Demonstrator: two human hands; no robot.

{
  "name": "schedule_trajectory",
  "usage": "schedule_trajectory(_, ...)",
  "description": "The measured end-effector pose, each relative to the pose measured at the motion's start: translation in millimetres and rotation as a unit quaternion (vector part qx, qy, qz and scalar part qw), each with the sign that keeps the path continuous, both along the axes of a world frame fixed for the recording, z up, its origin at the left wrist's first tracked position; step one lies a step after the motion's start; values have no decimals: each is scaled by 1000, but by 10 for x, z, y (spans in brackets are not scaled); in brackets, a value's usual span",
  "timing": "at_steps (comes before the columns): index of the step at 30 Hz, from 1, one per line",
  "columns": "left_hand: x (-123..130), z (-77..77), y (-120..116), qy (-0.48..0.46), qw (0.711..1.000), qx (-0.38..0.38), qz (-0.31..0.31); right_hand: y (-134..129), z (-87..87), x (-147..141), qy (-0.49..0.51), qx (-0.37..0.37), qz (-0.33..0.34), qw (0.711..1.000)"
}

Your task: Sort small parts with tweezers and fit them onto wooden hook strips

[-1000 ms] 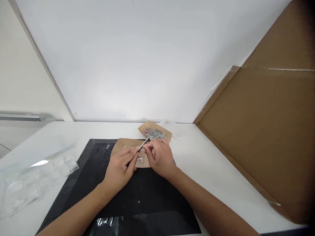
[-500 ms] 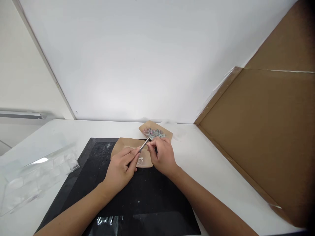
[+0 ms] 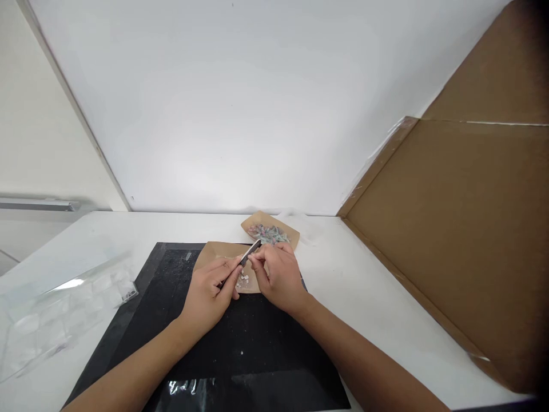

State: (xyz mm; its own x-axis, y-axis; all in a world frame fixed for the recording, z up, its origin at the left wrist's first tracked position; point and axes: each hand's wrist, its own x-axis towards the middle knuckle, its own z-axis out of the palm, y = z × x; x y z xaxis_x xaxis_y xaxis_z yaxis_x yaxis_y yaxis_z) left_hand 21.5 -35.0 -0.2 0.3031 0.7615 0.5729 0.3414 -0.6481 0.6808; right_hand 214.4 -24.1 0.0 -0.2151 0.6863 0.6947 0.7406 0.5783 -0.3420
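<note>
My left hand (image 3: pixel 214 288) is closed round a thin dark strip with a pale edge (image 3: pixel 250 252), which points up and to the right. Beside the strip, the fingertips of my right hand (image 3: pixel 277 274) are pinched together; whatever they hold is too small to name. Both hands are over a brown paper tray (image 3: pixel 218 249) with small white pieces (image 3: pixel 243 279) in it. Behind my right hand stands a second brown tray (image 3: pixel 259 217) with crumpled, pinkish and greenish clear wrappings (image 3: pixel 271 233).
A black mat (image 3: pixel 240 337) lies under the hands on the white table (image 3: pixel 364 297). At the left is a clear compartment box (image 3: pixel 64 315) with its lid raised. Brown cardboard (image 3: pixel 463 229) stands along the right. A clear plastic bag lies behind the second tray.
My right hand has moved slightly left and down along the strip, nearer my left hand. The strip has turned a little, showing more of its dark face.
</note>
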Motion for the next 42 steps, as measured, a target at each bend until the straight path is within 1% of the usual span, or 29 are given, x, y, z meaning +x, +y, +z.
schedule_trajectory(3, 5, 18, -2, -3, 1000, -16, 1, 11, 5, 12, 22, 6, -29, 999)
schedule_trajectory(8, 3, -15, -6, -13, 998, -62, 4, 19, -5, 14, 0, -5, 16, 1000)
schedule_trajectory(13, -5, -85, 25, -32, 992, -118, -7, 69, -54, 35, 10, -4, -4, 1000)
schedule_trajectory(16, -4, -96, 29, -47, 989, -141, -14, 63, -78, 26, 20, 0, -9, 1000)
schedule_trajectory(21, 0, -89, 23, -63, 987, -145, -17, 2, -86, -24, -9, 6, 15, 1000)
schedule_trajectory(27, 1, -104, 29, -57, 984, -166, -15, 79, -91, 38, 12, 23, -22, 999)
schedule_trajectory(29, -1, -99, 24, -58, 984, -169, -14, 80, -97, 40, 12, 22, -13, 1000)
schedule_trajectory(33, -4, -83, 10, -68, 980, -185, -13, 41, -92, 21, -17, 25, 15, 999)
schedule_trajectory(39, 11, -100, 10, -69, 973, -221, -17, 88, -62, 93, 1, 54, -18, 998)
schedule_trajectory(42, 14, -98, 9, -69, 971, -228, -18, 89, -73, 86, 7, 46, -8, 999)
